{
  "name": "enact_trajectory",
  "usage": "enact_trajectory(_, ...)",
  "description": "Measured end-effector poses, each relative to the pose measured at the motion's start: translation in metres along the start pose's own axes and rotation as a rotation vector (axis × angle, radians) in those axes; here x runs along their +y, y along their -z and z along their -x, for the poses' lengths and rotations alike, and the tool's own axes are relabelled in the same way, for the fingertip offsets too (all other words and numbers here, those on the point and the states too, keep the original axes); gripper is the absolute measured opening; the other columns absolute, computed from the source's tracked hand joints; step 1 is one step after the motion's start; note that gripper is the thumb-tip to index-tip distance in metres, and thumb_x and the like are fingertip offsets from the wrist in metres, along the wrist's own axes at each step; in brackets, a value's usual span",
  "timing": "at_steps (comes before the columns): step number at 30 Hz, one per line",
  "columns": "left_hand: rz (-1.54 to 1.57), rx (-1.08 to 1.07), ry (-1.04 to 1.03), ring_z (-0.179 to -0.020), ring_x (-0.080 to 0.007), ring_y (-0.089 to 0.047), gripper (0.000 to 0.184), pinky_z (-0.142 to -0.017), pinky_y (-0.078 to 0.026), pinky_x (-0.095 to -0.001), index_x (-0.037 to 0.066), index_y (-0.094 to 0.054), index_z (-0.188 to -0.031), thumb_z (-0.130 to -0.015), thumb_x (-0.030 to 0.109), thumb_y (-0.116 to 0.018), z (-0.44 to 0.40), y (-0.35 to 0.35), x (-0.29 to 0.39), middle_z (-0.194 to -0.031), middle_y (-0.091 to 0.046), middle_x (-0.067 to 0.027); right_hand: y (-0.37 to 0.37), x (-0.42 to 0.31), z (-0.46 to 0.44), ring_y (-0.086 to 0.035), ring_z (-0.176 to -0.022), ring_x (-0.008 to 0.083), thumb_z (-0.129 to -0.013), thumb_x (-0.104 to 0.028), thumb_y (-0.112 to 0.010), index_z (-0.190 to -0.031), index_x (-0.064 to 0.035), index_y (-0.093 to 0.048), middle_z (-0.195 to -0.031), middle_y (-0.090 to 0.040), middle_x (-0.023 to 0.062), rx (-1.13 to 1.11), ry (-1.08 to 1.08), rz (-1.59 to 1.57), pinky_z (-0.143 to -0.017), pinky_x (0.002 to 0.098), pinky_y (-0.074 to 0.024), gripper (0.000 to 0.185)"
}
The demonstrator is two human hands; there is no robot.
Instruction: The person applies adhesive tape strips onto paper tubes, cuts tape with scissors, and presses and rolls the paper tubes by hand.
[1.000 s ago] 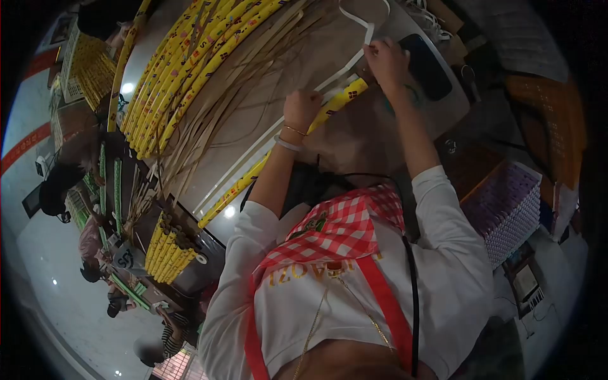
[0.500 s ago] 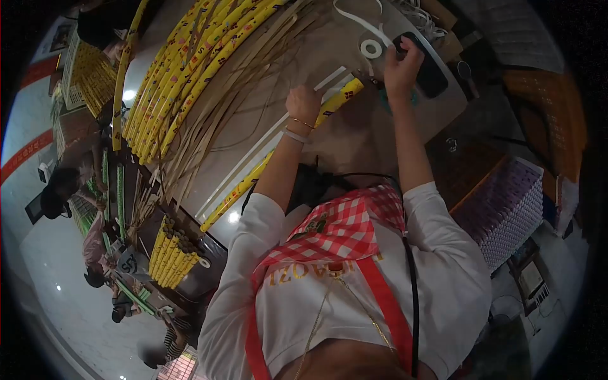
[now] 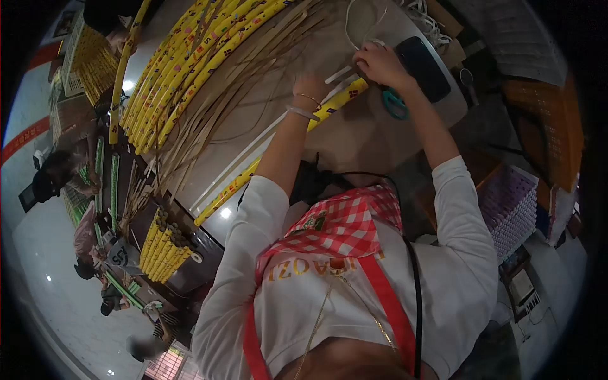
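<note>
A long yellow printed tube (image 3: 237, 180) lies diagonally in front of me, with a narrow white strip (image 3: 247, 152) running alongside it. My left hand (image 3: 310, 87) is closed over the strip near the tube's upper end; its fingertips are hidden. My right hand (image 3: 379, 64) bends down just beyond that end, its fingers closed at a loop of white tape (image 3: 348, 28). The tape roll is largely covered by this hand. Scissors with teal handles (image 3: 395, 104) lie below my right wrist, beside a black phone-like slab (image 3: 423, 68).
Several yellow printed tubes (image 3: 183, 69) and loose tan strips (image 3: 234, 95) cover the table's left part. A bundle of short yellow tubes (image 3: 163, 247) stands below. A purple and white woven basket (image 3: 510, 209) is at right. Other people (image 3: 85, 244) work at far left.
My right hand has come down and left from its raised position, onto the tape roll. The scissors' teal handles are now more exposed. My left hand has shifted slightly up along the strip.
</note>
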State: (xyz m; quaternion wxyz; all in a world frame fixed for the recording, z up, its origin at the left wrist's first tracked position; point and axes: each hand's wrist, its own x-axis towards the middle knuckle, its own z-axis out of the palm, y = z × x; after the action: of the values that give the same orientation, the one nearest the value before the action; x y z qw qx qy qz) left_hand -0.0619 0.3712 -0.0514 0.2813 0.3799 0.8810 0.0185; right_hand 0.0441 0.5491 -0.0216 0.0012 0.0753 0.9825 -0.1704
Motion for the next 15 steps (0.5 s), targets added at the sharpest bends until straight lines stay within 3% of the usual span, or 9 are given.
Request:
enact_trajectory(2,-0.011,-0.008,-0.047,-0.077,-0.0309,-0.062,0.061,-0.069,-0.048,-0.0385,-0.002,-0.064,-0.071,-0.071,0.058,-0.054,0.003,0.01,0.009,-0.072,-0.062,-0.0169,0.001,0.0,-0.005,-0.052,-0.088,0.0219,-0.08,-0.016,-0.05,-0.087,-0.0145,-0.059,-0.087,-0.05,0.0041,-0.022,0.022,0.0,-0.081,0.0397,-0.0347,0.012)
enact_trajectory(4,-0.014,0.004,0.083,-0.087,-0.0271,-0.06,0.057,-0.072,-0.049,-0.0341,0.006,-0.065,-0.09,-0.07,0.059,-0.057,0.008,0.016,0.017,-0.092,-0.062,-0.0135,0.0,0.001,-0.008,-0.052,-0.087,0.022,-0.079,-0.016,-0.049,-0.085,-0.0139,-0.059,-0.087,-0.05,0.0044,-0.052,0.032,0.005,-0.081,0.0394,-0.0346,0.012)
enact_trajectory(8,-0.039,-0.048,0.145,-0.089,-0.0245,-0.06,0.056,-0.073,-0.049,-0.0339,0.007,-0.065,-0.091,-0.07,0.059,-0.056,-0.002,0.016,0.016,-0.094,-0.062,-0.0122,-0.004,0.004,-0.01,-0.051,-0.088,0.0224,-0.077,-0.016,-0.049,-0.082,-0.0122,-0.059,-0.087,-0.051,0.0055,-0.069,0.086,-0.037,-0.082,0.0385,-0.0337,0.012)
enact_trajectory(10,-0.055,-0.193,0.062,-0.091,-0.0224,-0.06,0.057,-0.074,-0.049,-0.0335,0.007,-0.065,-0.092,-0.071,0.059,-0.056,-0.001,0.029,0.02,-0.097,-0.062,-0.0103,-0.001,0.003,-0.011,-0.051,-0.088,0.0227,-0.076,-0.017,-0.05,-0.082,-0.0119,-0.058,-0.087,-0.05,0.0058,-0.085,0.097,-0.033,-0.083,0.0386,-0.0333,0.011)
enact_trajectory(15,0.049,-0.177,0.155,-0.092,-0.021,-0.06,0.059,-0.075,-0.048,-0.0327,0.007,-0.064,-0.094,-0.07,0.06,-0.056,-0.003,0.032,0.025,-0.098,-0.062,-0.0083,0.002,0.004,-0.01,-0.05,-0.09,0.0235,-0.074,-0.019,-0.053,-0.083,-0.012,-0.057,-0.088,-0.049,0.0065,-0.092,0.103,0.003,-0.084,0.0393,-0.0322,0.012)
